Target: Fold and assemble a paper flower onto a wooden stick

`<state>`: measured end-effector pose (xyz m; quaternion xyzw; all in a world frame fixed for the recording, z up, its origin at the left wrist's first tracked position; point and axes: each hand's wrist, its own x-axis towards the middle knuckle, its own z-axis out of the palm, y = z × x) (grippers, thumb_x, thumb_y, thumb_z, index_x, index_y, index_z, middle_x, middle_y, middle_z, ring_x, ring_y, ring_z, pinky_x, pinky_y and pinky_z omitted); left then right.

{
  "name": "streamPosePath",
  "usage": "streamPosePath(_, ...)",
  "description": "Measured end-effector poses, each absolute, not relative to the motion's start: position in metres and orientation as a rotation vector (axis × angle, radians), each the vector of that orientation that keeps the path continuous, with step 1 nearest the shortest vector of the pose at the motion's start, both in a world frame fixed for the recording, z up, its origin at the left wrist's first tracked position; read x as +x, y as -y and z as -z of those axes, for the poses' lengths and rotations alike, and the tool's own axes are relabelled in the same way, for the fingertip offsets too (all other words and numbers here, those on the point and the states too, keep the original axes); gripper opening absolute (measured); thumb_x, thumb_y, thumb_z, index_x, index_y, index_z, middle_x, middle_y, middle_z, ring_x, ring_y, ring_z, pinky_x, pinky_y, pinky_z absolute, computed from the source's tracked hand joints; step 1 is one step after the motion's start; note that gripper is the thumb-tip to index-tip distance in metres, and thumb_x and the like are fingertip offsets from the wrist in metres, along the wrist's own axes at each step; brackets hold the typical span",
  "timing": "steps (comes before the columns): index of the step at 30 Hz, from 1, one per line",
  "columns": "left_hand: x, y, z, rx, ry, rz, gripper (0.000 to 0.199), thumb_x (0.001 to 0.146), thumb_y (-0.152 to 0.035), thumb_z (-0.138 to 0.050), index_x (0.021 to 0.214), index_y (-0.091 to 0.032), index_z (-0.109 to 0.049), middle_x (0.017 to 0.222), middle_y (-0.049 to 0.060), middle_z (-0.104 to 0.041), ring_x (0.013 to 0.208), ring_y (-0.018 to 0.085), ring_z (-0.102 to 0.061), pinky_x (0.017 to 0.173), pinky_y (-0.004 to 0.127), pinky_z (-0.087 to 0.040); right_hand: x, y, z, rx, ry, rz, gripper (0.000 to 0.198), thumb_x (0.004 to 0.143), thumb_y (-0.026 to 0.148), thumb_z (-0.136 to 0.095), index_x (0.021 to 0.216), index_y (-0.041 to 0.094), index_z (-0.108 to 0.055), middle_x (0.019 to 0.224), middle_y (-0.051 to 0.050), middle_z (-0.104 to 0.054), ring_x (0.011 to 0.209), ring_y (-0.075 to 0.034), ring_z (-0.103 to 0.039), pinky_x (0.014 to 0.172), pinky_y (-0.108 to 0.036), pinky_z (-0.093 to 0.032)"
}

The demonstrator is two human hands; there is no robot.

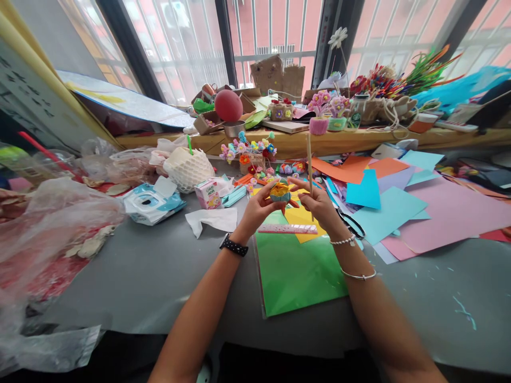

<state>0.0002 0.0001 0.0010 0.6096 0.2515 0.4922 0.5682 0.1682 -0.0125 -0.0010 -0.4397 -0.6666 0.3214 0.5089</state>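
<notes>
Between my hands is a small paper flower [280,192], yellow inside with pale blue outer petals. My left hand [260,208] grips its left side between thumb and fingers. My right hand [318,205] clasps a thin wooden stick [310,159] that stands nearly upright, while its forefinger reaches to the flower's right edge. Under the hands lie a pink ruler [287,229], a sheet of yellow paper [305,217] and a green sheet [299,274]. Black-handled scissors [353,223] show partly behind my right wrist.
Coloured paper sheets [447,213] spread to the right. On the left are a wet-wipes pack [151,202], a small pink carton [208,194], a white tissue [213,219], a netted white ball [188,169] and plastic bags [51,229]. Craft flowers [249,149] stand behind, below a crowded windowsill [159,139].
</notes>
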Motion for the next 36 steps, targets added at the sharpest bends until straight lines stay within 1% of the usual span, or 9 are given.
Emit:
streamPosePath(8,0.002,0.003,-0.002,1.458,-0.51,-1.085,0.062,0.067,-0.018,-0.065,0.125,-0.02,-0.043,0.092,0.005,-0.064,0.065,0.01,-0.058,0.063,0.025,-0.048,0.168,0.011,0.002,-1.041,1.553,-0.875,0.044,0.07,0.017,-0.042,0.109,0.028,-0.06,0.1,-0.002,-0.056,0.05,-0.005,-0.03,0.043,-0.022,-0.027)
streamPosePath(12,0.001,0.005,-0.004,1.467,-0.514,-1.095,0.062,0.067,-0.019,-0.065,0.125,-0.022,-0.043,0.094,0.005,-0.064,0.064,0.01,-0.058,0.063,0.026,-0.048,0.167,0.013,0.001,-0.999,1.51,-0.968,0.047,0.067,0.016,-0.041,0.109,0.027,-0.06,0.095,-0.002,-0.055,0.047,-0.004,-0.026,0.042,-0.022,-0.024)
streamPosePath(18,0.0,0.004,-0.002,1.465,-0.5,-1.078,0.063,0.066,-0.016,-0.065,0.125,-0.022,-0.044,0.093,0.004,-0.063,0.064,0.01,-0.057,0.062,0.025,-0.048,0.168,0.012,0.0,-0.985,1.486,-1.01,0.046,0.065,0.016,-0.041,0.104,0.026,-0.063,0.096,-0.002,-0.054,0.047,-0.003,-0.024,0.041,-0.022,-0.022)
streamPosePath(22,0.001,0.002,0.0,1.472,-0.475,-1.055,0.063,0.066,-0.017,-0.065,0.125,-0.023,-0.042,0.098,0.005,-0.062,0.068,0.011,-0.058,0.06,0.025,-0.048,0.171,0.013,-0.002,-0.978,1.508,-0.977,0.042,0.067,0.017,-0.042,0.101,0.025,-0.064,0.092,-0.002,-0.053,0.047,-0.004,-0.026,0.041,-0.022,-0.023)
streamPosePath(25,0.001,0.001,0.0,1.487,-0.457,-1.066,0.057,0.066,-0.017,-0.066,0.119,-0.023,-0.045,0.103,0.006,-0.058,0.072,0.011,-0.058,0.06,0.023,-0.048,0.173,0.015,-0.005,-0.994,1.532,-0.864,0.034,0.071,0.021,-0.045,0.099,0.023,-0.064,0.091,-0.002,-0.052,0.049,-0.004,-0.028,0.041,-0.022,-0.024)
streamPosePath(29,0.0,0.003,-0.003,1.474,-0.418,-1.067,0.052,0.067,-0.017,-0.066,0.114,-0.022,-0.044,0.096,0.005,-0.058,0.07,0.011,-0.058,0.059,0.023,-0.048,0.171,0.016,-0.011,-1.069,1.531,-0.726,0.038,0.075,0.032,-0.05,0.113,0.025,-0.054,0.087,-0.001,-0.051,0.049,-0.005,-0.031,0.043,-0.023,-0.028)
streamPosePath(31,-0.001,0.004,-0.005,1.468,-0.41,-1.033,0.051,0.066,-0.017,-0.066,0.112,-0.021,-0.044,0.093,0.004,-0.058,0.069,0.011,-0.058,0.059,0.023,-0.049,0.169,0.016,-0.012,-1.068,1.551,-0.707,0.033,0.076,0.035,-0.052,0.106,0.023,-0.056,0.084,-0.001,-0.053,0.054,-0.006,-0.039,0.048,-0.023,-0.032)
streamPosePath(33,-0.002,0.003,-0.005,1.458,-0.427,-1.003,0.052,0.065,-0.017,-0.067,0.112,-0.022,-0.044,0.096,0.005,-0.058,0.071,0.012,-0.058,0.061,0.023,-0.049,0.168,0.015,-0.011,-1.084,1.545,-0.671,0.024,0.075,0.037,-0.053,0.089,0.02,-0.059,0.075,-0.001,-0.054,0.056,-0.007,-0.042,0.05,-0.023,-0.034)
streamPosePath(36,-0.003,0.0,-0.001,1.384,-0.528,-1.012,0.052,0.066,-0.021,-0.067,0.113,-0.022,-0.044,0.099,0.005,-0.057,0.075,0.012,-0.06,0.066,0.025,-0.049,0.168,0.012,-0.007,-1.147,1.476,-0.582,0.019,0.073,0.038,-0.056,0.072,0.019,-0.054,0.059,0.002,-0.047,0.049,-0.007,-0.036,0.046,-0.023,-0.029)
